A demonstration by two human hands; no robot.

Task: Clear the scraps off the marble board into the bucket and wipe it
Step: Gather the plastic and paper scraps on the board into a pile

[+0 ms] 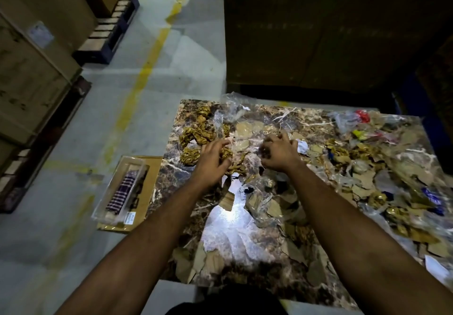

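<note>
Marble board (257, 243), brown with white veining, lies flat and fills the centre and right of the head view; a bright glare patch sits on its near-middle. Scraps cover most of it. Crumpled brown honeycomb paper (196, 134) is bunched at the far left corner. Flat torn cardboard pieces (362, 183) are scattered thickly over the right half and along the near edge. Clear plastic film (232, 108) lies crumpled at the far edge, partly hanging past it. A few coloured wrappers (362, 116), red and yellow, sit near the far right corner. A small white paper scrap (302, 146) lies just right of the right hand. Both arms reach forward over the board. Left hand (212, 159) is down on the honeycomb paper, fingers curled in and clutching a wad of it. Right hand (278, 151) hovers close beside it, knuckles up, fingers bent and bunched around small scraps and film; motion blur makes it hard to tell exactly what it grips. The hands are near each other but apart. On the concrete floor left of the board, a clear plastic box (120, 192) with a checked cloth inside rests on a flat cardboard sheet (149, 167), which touches the board's left edge. Stacked cartons on pallets (31, 89) stand farther left, beyond a worn yellow floor line (144, 69). A large dark carton (318, 30) stands behind the board. No bucket visible in view.
</note>
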